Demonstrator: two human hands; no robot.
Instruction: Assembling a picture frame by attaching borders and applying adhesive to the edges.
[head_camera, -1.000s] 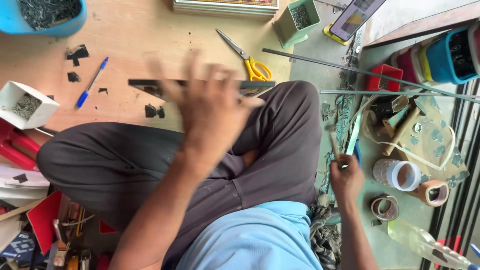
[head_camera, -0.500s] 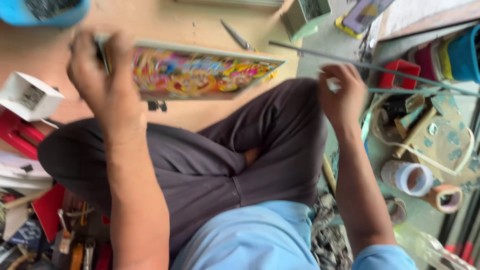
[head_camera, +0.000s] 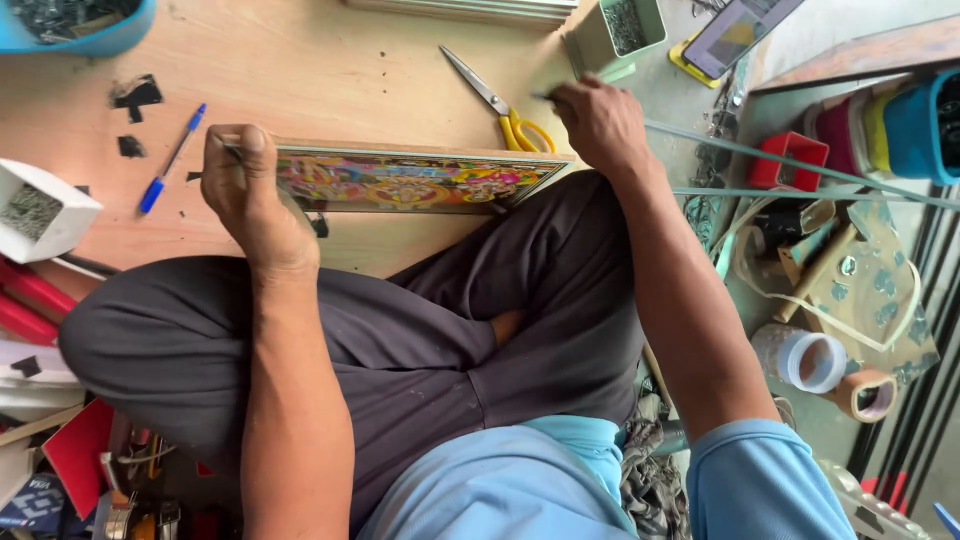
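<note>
A: Where is the colourful framed picture (head_camera: 410, 180)?

B: Between both hands, on its edge on the wooden surface (head_camera: 330, 70). The left hand (head_camera: 250, 195) is clamped on its left end.

A: And the right hand (head_camera: 600, 120)?

B: Near its right corner, beside the yellow scissors (head_camera: 500, 105), fingers closed; on what, I cannot tell.

Pale wooden board (head_camera: 330, 70), grey floor (head_camera: 670, 90), daylight.
</note>
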